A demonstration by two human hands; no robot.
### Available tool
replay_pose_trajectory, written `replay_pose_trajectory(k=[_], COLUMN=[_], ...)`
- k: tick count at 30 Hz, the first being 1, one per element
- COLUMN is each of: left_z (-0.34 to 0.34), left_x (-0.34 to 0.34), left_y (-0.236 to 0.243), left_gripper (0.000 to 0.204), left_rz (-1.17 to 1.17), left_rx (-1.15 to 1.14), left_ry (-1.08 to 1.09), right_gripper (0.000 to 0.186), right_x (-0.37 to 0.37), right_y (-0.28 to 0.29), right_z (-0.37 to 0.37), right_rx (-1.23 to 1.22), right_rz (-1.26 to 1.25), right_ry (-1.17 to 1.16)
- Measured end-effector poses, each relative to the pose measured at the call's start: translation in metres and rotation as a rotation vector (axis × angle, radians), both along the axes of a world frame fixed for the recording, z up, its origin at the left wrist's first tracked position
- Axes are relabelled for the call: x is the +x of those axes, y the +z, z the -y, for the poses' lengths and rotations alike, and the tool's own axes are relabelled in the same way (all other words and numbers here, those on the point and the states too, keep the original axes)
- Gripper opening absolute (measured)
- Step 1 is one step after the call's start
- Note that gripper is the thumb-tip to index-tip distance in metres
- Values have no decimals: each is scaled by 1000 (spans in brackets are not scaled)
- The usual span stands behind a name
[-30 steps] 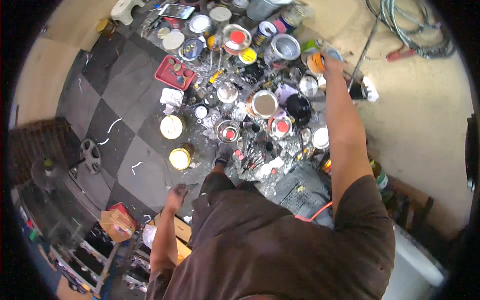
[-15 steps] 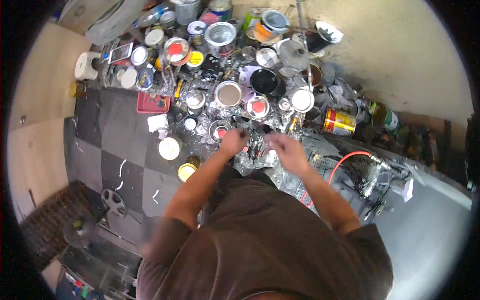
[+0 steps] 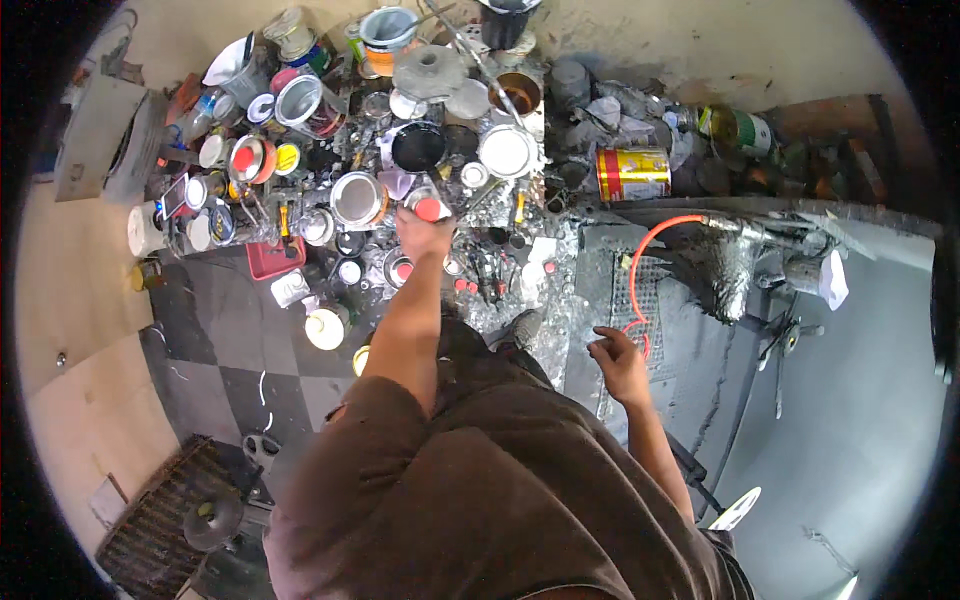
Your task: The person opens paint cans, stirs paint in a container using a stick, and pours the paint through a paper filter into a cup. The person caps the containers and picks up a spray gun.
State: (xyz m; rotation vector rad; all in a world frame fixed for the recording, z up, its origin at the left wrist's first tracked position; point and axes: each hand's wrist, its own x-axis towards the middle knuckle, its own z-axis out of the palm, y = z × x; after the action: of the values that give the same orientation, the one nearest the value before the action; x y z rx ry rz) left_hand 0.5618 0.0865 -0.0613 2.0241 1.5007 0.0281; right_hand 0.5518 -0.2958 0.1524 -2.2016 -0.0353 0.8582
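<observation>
My left hand (image 3: 425, 236) reaches onto the crowded worktop and is closed round a metal can with a red cap (image 3: 428, 209). Its palm hides part of the can. Just left of it stands an open can of greyish-brown paint (image 3: 357, 198), and behind it a tub of black paint (image 3: 418, 147). Nearer to me is another can with a red cap (image 3: 403, 271). My right hand (image 3: 622, 366) hangs in the air to the right, with its fingers loosely bent and apart; I see nothing in it. A red-orange hose (image 3: 638, 268) curves close beyond it.
A white-topped can (image 3: 508, 151) and a yellow-and-red tin (image 3: 633, 174) stand farther back. At the left are a red tray (image 3: 275, 259) and a white-lidded container (image 3: 326, 327). A spray gun wrapped in foil (image 3: 728, 275) hangs at the right beside a grey panel (image 3: 850, 400).
My hands have parted: the left went forward and closed on the red-capped can, the right drew back to the right. The view has swung, so the worktop appears farther left.
</observation>
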Motion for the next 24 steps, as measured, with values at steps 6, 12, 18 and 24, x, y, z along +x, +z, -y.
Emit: replay_pose_trajectory(k=[6,12,18,24], left_z=[135,238,282,331], left_x=[-63,-47,-19,-9], left_y=[92,184,272,267], left_gripper=[94,104,72,54], left_rz=[-2,239,497,515], left_rx=[-324,-477,-58,-82], left_ry=[-547,-947,-1374,-1653], right_gripper=[60,109,106,107], right_x=[8,16,28,8], right_y=[-55,-28,20,28], right_z=[38,56,120,173], right_rx=[24,322,250,272], right_rz=[40,502,656,728], right_ry=[295,326,222,102])
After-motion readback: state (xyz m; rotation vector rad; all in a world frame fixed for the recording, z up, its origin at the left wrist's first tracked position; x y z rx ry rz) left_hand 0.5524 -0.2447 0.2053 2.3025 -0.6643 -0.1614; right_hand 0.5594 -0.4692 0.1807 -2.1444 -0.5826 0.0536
